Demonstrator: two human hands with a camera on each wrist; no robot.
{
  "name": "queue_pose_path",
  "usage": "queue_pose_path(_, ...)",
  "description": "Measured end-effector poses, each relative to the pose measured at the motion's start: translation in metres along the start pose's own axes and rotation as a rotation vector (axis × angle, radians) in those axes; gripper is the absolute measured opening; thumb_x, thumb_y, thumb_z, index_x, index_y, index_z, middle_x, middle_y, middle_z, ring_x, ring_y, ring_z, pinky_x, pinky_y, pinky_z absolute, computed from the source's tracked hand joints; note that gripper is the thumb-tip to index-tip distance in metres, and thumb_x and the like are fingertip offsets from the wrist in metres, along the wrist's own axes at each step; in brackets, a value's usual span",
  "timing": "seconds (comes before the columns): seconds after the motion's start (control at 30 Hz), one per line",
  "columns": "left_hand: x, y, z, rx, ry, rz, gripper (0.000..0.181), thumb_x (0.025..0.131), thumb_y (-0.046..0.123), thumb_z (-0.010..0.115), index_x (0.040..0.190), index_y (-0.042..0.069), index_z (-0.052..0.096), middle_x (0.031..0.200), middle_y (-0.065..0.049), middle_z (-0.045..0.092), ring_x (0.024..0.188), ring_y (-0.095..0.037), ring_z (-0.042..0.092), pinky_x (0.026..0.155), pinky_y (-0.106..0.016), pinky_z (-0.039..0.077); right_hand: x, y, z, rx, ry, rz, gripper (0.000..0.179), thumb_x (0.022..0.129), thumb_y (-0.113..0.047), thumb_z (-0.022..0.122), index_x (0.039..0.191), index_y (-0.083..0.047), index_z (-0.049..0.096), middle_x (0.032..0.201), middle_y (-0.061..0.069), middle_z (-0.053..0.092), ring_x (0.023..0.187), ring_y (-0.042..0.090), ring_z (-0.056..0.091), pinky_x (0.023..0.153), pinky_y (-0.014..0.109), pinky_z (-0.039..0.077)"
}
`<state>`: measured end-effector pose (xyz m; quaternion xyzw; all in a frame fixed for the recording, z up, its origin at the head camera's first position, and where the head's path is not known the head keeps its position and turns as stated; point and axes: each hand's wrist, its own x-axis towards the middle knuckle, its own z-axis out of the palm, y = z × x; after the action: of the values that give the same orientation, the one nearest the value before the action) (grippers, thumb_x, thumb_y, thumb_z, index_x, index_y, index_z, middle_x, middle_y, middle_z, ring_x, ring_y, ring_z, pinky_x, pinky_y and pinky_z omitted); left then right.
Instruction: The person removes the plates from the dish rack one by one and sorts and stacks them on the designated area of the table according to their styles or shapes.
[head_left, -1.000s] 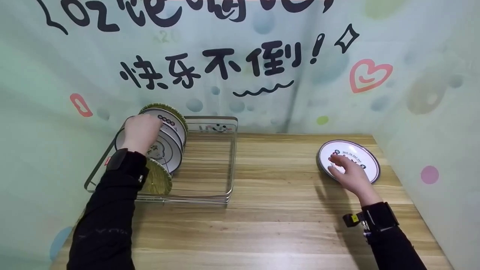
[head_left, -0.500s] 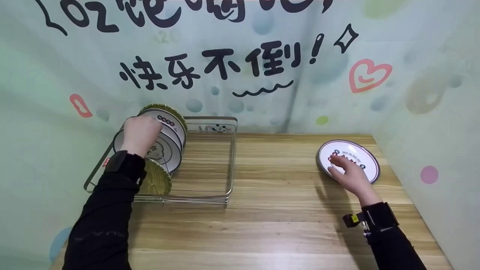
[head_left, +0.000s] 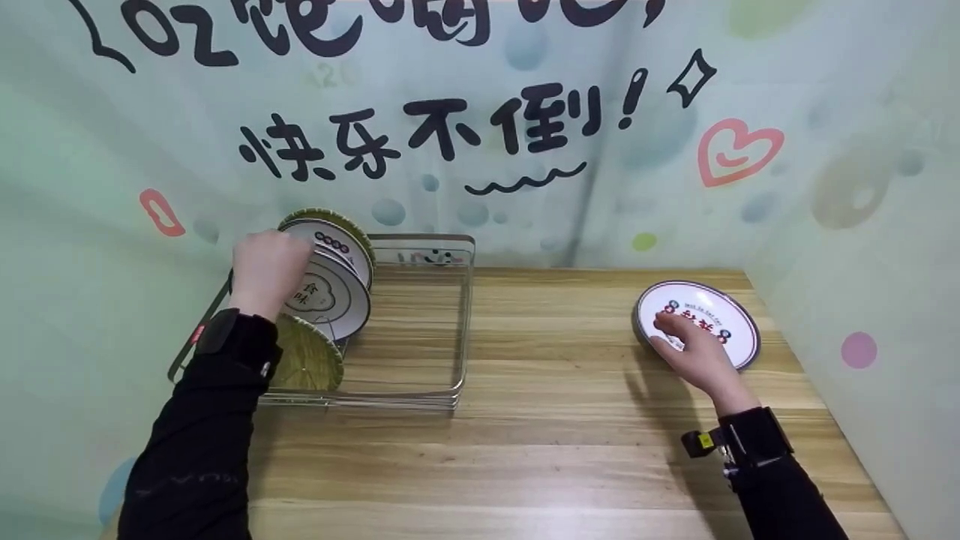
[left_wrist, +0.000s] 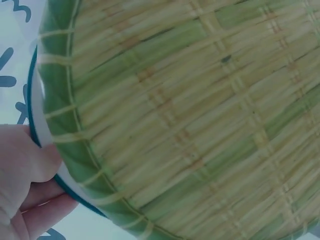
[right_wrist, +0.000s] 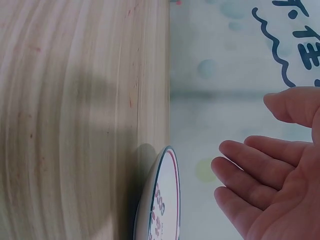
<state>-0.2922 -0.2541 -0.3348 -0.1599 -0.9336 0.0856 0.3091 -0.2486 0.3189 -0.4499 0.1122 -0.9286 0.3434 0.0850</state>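
Left hand point(head_left: 270, 270) is pinching the round white dark-rimmed, ceramic-looking plate point(head_left: 330, 296) around ten o'clock, right hand's point(head_left: 697, 356) hovering spread, so I'd be angling gently.

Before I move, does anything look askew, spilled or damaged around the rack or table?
Nothing stands out. The plates and woven trays lean in the wire rack, another plate lies face up near the right hand, and no spill or damage shows. The left hand hides part of the plates, so I can't check there.
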Motion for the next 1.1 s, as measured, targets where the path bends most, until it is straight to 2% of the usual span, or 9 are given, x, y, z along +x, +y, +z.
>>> queue_pose_path(0.1, -0.001, -0.001, -0.002, 0.003, 0.047, -0.017, 0.049, 0.082, -0.019, 0.047, 0.058, 0.015, 0.022, 0.051, -0.002, 0.023, 0.05, -0.02, 0.024, 0.042, -0.033, 0.018, 0.0, -0.003, 0.001, -0.001, -0.002, -0.007, 0.047, 0.096, -0.013, 0.063, 0.133, 0.013, 0.051, 0.127, 0.028, 0.06, 0.12, 0.047, 0.054, 0.106, 0.056, 0.037)
queue_pose_path(0.37, 0.004, -0.003, -0.007, 0.017, 0.013, -0.069, 0.035, 0.082, -0.017, 0.048, 0.059, 0.007, 0.037, 0.048, -0.006, 0.035, 0.045, -0.024, 0.035, 0.039, -0.035, 0.025, 0.003, -0.009, 0.004, 0.009, 0.027, -0.03, 0.046, 0.095, -0.012, 0.064, 0.133, 0.011, 0.053, 0.126, 0.026, 0.062, 0.121, 0.044, 0.055, 0.106, 0.053, 0.038)
queue_pose_path(0.57, 0.005, -0.002, -0.009, -0.011, 0.049, -0.078, 0.028, 0.077, -0.018, 0.051, 0.061, 0.004, 0.043, 0.049, -0.008, 0.041, 0.045, -0.025, 0.039, 0.037, -0.037, 0.031, 0.005, -0.015, 0.01, 0.032, 0.044, -0.064, 0.045, 0.095, -0.012, 0.064, 0.132, 0.011, 0.053, 0.127, 0.029, 0.06, 0.121, 0.044, 0.054, 0.107, 0.054, 0.037)
queue_pose_path(0.67, 0.005, -0.001, -0.009, -0.023, 0.082, -0.079, 0.024, 0.076, -0.017, 0.055, 0.064, 0.002, 0.047, 0.05, -0.012, 0.046, 0.045, -0.029, 0.043, 0.036, -0.041, 0.034, 0.006, -0.018, 0.012, 0.028, 0.048, -0.075, 0.045, 0.095, -0.012, 0.064, 0.132, 0.011, 0.053, 0.128, 0.029, 0.059, 0.121, 0.044, 0.054, 0.107, 0.054, 0.037)
queue_pose_path(0.73, 0.005, 0.0, -0.01, -0.034, 0.105, -0.082, 0.02, 0.074, -0.014, 0.064, 0.068, 0.001, 0.051, 0.054, -0.014, 0.051, 0.046, -0.032, 0.046, 0.036, -0.044, 0.036, 0.006, -0.02, 0.013, 0.024, 0.052, -0.076, 0.045, 0.095, -0.013, 0.064, 0.133, 0.01, 0.053, 0.129, 0.029, 0.059, 0.122, 0.043, 0.054, 0.107, 0.054, 0.038)
queue_pose_path(0.83, 0.006, 0.002, -0.011, -0.054, 0.151, -0.081, 0.017, 0.07, -0.012, 0.069, 0.074, -0.001, 0.057, 0.06, -0.017, 0.058, 0.049, -0.034, 0.05, 0.037, -0.046, 0.038, 0.006, -0.022, 0.015, 0.025, 0.063, -0.082, 0.046, 0.095, -0.013, 0.065, 0.133, 0.01, 0.053, 0.129, 0.028, 0.059, 0.122, 0.043, 0.054, 0.107, 0.053, 0.038)
queue_pose_path(0.9, 0.007, 0.004, -0.011, -0.069, 0.19, -0.079, 0.017, 0.07, -0.014, 0.068, 0.078, -0.001, 0.061, 0.063, -0.018, 0.06, 0.05, -0.035, 0.051, 0.037, -0.046, 0.037, 0.006, -0.023, 0.016, 0.028, 0.066, -0.083, 0.047, 0.095, -0.013, 0.065, 0.134, 0.01, 0.053, 0.13, 0.028, 0.059, 0.122, 0.043, 0.054, 0.107, 0.052, 0.038)
queue_pose_path(0.97, 0.007, 0.005, -0.011, -0.08, 0.236, -0.075, 0.022, 0.071, -0.018, 0.058, 0.082, 0.0, 0.064, 0.062, -0.018, 0.06, 0.049, -0.035, 0.05, 0.036, -0.044, 0.035, 0.006, -0.025, 0.017, 0.032, 0.064, -0.084, 0.047, 0.095, -0.013, 0.066, 0.134, 0.01, 0.053, 0.13, 0.028, 0.059, 0.122, 0.042, 0.054, 0.108, 0.052, 0.037)
queue_pose_path(1.1, 0.009, 0.009, -0.009, -0.101, 0.337, -0.07, 0.028, 0.072, -0.021, 0.049, 0.08, 0.001, 0.065, 0.06, -0.017, 0.059, 0.045, -0.033, 0.047, 0.035, -0.039, 0.027, 0.006, -0.027, 0.019, 0.04, 0.049, -0.072, 0.048, 0.095, -0.015, 0.066, 0.135, 0.009, 0.053, 0.131, 0.027, 0.058, 0.123, 0.041, 0.053, 0.108, 0.052, 0.037)
